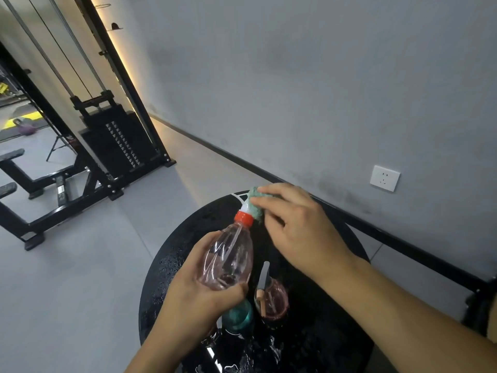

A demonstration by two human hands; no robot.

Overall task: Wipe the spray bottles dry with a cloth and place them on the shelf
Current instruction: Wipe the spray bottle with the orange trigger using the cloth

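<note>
My left hand (pixel 199 289) grips the base of a clear pink spray bottle (pixel 228 259) with an orange collar, tilted so its head points away from me. My right hand (pixel 293 224) pinches a green cloth (pixel 255 203) wrapped around the bottle's white spray head, which is mostly hidden. Below, on the wet round black table (pixel 330 332), stand a second pink spray bottle (pixel 271 300) with a white trigger and a teal bottle (pixel 239 316), partly hidden behind my left hand.
A grey wall with a white socket (pixel 384 178) and a black baseboard runs behind the table. A black cable weight machine (pixel 113 135) and a bench frame stand on the grey floor at the left. No shelf is in view.
</note>
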